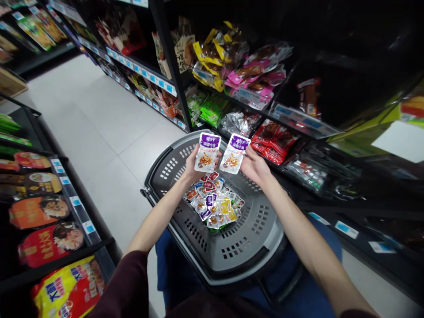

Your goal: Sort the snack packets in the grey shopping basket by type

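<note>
My left hand [191, 165] is closed on a small white-and-purple snack packet [207, 153], its fingers wrapped behind and its printed front facing me. A matching snack packet [232, 155] is pinched at its right edge by my right hand [254, 164]. The two packets are side by side, a small gap between them, above the far part of a grey shopping basket [215, 258]. Down in the basket lies a loose pile of small snack packets [213, 205] in white, purple, yellow and red.
Dark shelves with price labels [298, 119] rise at the right, bearing yellow bags [212, 53], pink bags [258, 75] and red packs [273, 141]. To the left, another shelf holds boxed food [39, 212] and a yellow-and-red bag [69, 287]. Pale tiled floor [96, 119] runs between them.
</note>
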Demonstrator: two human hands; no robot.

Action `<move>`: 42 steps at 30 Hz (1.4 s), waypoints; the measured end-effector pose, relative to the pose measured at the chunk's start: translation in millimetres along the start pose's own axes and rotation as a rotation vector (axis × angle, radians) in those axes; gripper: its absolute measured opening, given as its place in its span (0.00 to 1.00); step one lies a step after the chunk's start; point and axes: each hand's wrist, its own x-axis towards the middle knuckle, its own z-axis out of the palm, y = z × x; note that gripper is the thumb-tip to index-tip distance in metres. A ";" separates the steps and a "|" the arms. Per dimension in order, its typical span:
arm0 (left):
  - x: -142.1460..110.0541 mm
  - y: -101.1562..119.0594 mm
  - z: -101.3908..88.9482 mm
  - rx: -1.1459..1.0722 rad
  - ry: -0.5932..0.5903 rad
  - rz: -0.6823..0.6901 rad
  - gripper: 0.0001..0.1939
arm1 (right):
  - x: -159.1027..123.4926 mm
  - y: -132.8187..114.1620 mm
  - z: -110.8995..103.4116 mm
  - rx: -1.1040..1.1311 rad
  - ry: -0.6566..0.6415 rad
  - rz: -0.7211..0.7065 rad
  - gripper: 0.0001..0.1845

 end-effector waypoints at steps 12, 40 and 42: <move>4.2 -6.5 -7.0 0.270 0.147 0.203 0.31 | 0.2 -0.6 3.2 0.000 0.018 -0.006 0.14; 11.1 -2.1 -9.6 0.275 0.203 0.385 0.19 | -5.8 1.0 0.6 -0.112 -0.008 0.018 0.19; 11.0 -1.9 -9.8 0.274 0.208 0.379 0.19 | -7.6 -0.9 2.1 -0.120 0.008 0.038 0.19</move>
